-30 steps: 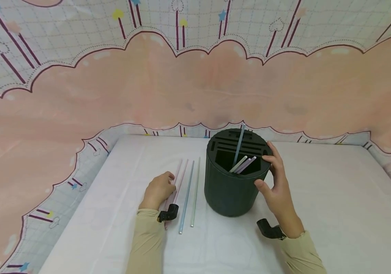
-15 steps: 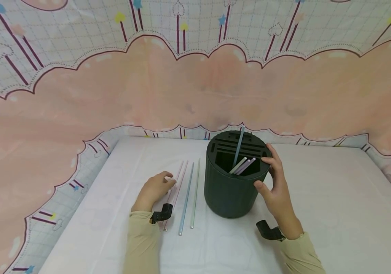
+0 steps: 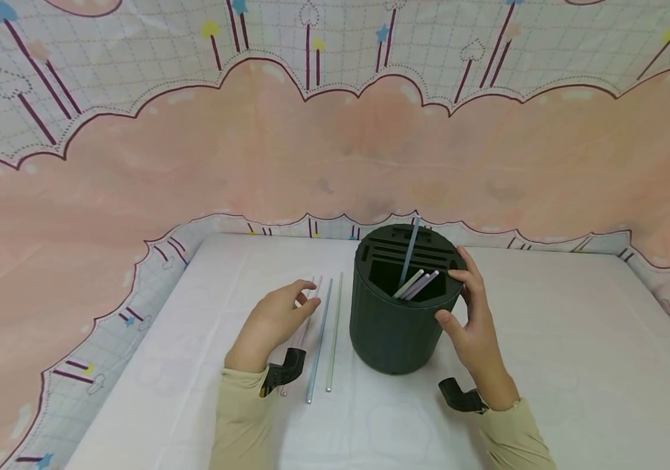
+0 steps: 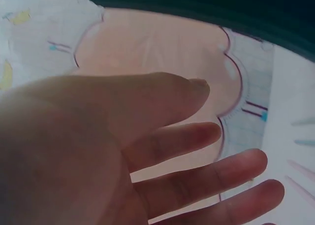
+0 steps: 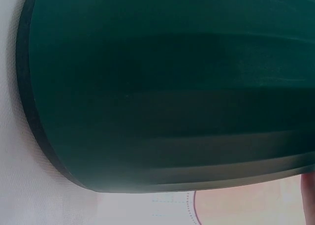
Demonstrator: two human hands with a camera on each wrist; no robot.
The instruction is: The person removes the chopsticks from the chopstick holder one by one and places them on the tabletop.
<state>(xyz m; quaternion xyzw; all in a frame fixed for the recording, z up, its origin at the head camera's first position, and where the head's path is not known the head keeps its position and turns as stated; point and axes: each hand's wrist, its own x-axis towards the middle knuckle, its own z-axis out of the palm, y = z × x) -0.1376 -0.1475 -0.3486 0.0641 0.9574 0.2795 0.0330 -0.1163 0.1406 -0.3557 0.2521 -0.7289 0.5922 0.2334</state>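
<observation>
A dark green cylindrical holder (image 3: 396, 339) with a slotted top stands upright on the table. My right hand (image 3: 478, 336) grips its right side, thumb in front and fingers round the rim. From its front compartment rise a tall blue stick (image 3: 410, 248), a pale green stick (image 3: 410, 283) and purple sticks (image 3: 424, 284). To the left, my left hand (image 3: 273, 320) hovers over two thin pink sticks (image 3: 302, 336), hiding part of them, its fingers loosely bent and holding nothing. Beside them lie a blue stick (image 3: 319, 343) and a green stick (image 3: 335, 333).
A white cloth covers the table (image 3: 575, 339). Behind it hangs a pink and white printed backdrop (image 3: 323, 150). Black cameras (image 3: 288, 371) are strapped at both wrists.
My left hand drew back slightly to the left, then moved right and a little up over the sticks, its fingers spreading. The right hand and the holder have stayed in place.
</observation>
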